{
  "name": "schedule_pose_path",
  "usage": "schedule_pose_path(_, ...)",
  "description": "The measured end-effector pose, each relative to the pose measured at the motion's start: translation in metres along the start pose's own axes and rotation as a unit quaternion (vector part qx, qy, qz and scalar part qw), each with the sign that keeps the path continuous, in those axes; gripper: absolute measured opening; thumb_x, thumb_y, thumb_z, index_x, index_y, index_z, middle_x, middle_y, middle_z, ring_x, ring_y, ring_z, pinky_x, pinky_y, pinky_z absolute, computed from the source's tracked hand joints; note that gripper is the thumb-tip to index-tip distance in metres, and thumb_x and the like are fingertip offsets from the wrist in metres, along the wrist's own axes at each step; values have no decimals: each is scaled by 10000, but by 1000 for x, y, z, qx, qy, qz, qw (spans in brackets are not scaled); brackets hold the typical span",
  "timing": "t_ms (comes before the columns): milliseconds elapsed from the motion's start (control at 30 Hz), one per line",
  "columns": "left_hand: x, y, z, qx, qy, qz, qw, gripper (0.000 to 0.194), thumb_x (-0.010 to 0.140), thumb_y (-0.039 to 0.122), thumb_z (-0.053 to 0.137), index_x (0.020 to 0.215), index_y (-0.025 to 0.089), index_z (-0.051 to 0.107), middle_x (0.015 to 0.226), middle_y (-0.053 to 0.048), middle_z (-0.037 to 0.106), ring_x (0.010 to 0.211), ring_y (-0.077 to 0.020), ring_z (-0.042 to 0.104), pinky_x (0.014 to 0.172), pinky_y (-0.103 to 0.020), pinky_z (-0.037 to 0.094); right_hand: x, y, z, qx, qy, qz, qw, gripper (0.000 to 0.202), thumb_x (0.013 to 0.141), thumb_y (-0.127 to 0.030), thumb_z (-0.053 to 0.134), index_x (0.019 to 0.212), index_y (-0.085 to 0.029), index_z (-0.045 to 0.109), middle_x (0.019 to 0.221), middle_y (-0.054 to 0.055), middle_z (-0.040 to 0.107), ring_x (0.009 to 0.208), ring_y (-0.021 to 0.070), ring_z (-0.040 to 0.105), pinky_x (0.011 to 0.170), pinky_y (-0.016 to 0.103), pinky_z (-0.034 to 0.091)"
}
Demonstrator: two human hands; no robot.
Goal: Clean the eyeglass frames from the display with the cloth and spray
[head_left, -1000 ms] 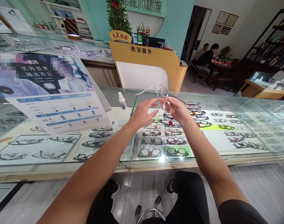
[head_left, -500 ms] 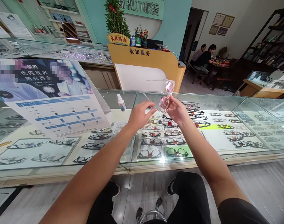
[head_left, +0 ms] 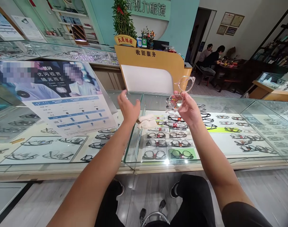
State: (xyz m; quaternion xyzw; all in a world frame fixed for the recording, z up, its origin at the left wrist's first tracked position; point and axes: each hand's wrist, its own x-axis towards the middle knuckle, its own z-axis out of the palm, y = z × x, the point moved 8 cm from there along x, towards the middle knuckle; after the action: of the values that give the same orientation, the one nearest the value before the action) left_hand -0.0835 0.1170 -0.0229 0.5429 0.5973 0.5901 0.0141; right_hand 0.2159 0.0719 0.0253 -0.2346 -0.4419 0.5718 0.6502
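A pair of clear-framed eyeglasses (head_left: 191, 82) is pinched at the bridge by my right hand (head_left: 188, 108). Its two round rims stand one above the other over the glass display counter (head_left: 132, 154). My left hand (head_left: 129, 108) is raised over the counter, thumb and fingers apart. A small whitish bit shows between those fingers; the spray bottle's body is hidden behind the hand. Just right of my left hand lies a crumpled beige cloth (head_left: 147, 121) on the counter top. Rows of eyeglasses (head_left: 157, 143) are under the glass below my hands.
To the left a large printed display card (head_left: 75, 110) stands on the counter. Beyond is a wooden cashier desk (head_left: 119, 55) with a potted plant (head_left: 123, 22). Two people (head_left: 212, 60) sit at a table at the back right. A stool base (head_left: 155, 216) shows between my legs.
My left hand has let go of the eyeglasses' temple and moved left to where the spray bottle stood. My right hand has shifted right with the eyeglasses, turning them. The cloth is now uncovered.
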Motion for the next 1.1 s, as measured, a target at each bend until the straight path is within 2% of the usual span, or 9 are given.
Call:
schedule_pose_path(133, 8, -38, 2, 21, 31, -78, 996, 817, 873, 121, 757, 1619, 110, 423, 1706, -298, 436, 1672, -412, 374, 1408, -578, 283, -4, 0, 3, -33, -8, 1, 999, 330, 838, -526, 937, 949, -292, 732, 1259, 56, 842, 1180, 241, 761, 1012, 407, 636)
schedule_pose_path(233, 6, -51, 10, 37, 5, -108, 993, 930, 887, 155, 770, 1704, 49, 337, 1780, -345, 341, 1724, -434, 290, 1418, -616, 249, -4, 2, 3, -37, -15, -5, 999, 362, 830, -565, 947, 971, -296, 749, 1241, 52, 849, 1190, 248, 757, 1050, 425, 633)
schedule_pose_path(367, 1, -65, 32, 111, -134, -158, 972, 895, 962, 258, 722, 1782, 162, 378, 1906, -272, 169, 1785, -461, 171, 1409, -667, 239, 0, 6, -2, -21, -28, -9, 999, 390, 800, -581, 985, 944, -306, 749, 1208, 15, 863, 1178, 235, 764, 1095, 417, 627)
schedule_pose_path(433, -3, -71, 41, 179, -208, -172, 946, 737, 1021, 370, 656, 1734, 249, 512, 1934, -183, 166, 1797, -445, 145, 1423, -647, 222, 3, 8, -5, -24, -30, -6, 999, 398, 799, -594, 985, 949, -311, 750, 1210, 7, 868, 1183, 233, 770, 1103, 407, 627)
schedule_pose_path(533, -7, -76, 48, 261, -262, -170, 913, 692, 1081, 507, 517, 1718, 239, 551, 1942, -142, 172, 1798, -397, 161, 1443, -572, 219, 5, 12, -9, -34, -29, -2, 999, 410, 803, -617, 976, 969, -312, 759, 1225, 12, 871, 1181, 231, 776, 1102, 398, 628)
schedule_pose_path(633, -7, -77, 45, 288, -238, -175, 911, 776, 1065, 571, 522, 1742, 193, 505, 1908, -209, 226, 1766, -419, 235, 1424, -576, 254, 5, 14, -10, -34, -31, 1, 999, 408, 801, -616, 980, 968, -310, 768, 1216, 10, 870, 1152, 223, 779, 1092, 393, 629)
schedule_pose_path(767, -6, -78, 40, 281, -196, -176, 923, 692, 1020, 585, 612, 1615, 232, 632, 1821, -247, 351, 1706, -473, 327, 1385, -625, 297, 4, 15, -9, -40, -20, 1, 999, 405, 801, -624, 972, 991, -315, 793, 1189, 8, 863, 1114, 217, 770, 1065, 382, 633)
schedule_pose_path(967, -6, -79, 42, 276, -226, -180, 917, 717, 1026, 575, 622, 1601, 147, 604, 1901, -234, 203, 1735, -470, 264, 1391, -599, 304, 1, 14, -4, -53, -20, 12, 998, 432, 768, -631, 985, 981, -306, 798, 1184, 26, 854, 1097, 225, 755, 1023, 380, 640)
schedule_pose_path(1100, -3, -73, 33, 275, -187, -183, 925, 613, 989, 474, 725, 1481, 120, 640, 1728, -294, 452, 1593, -482, 470, 1313, -594, 401, 1, 14, -3, -52, -27, 18, 998, 426, 767, -618, 993, 960, -302, 783, 1194, 31, 852, 1109, 229, 755, 1025, 388, 641)
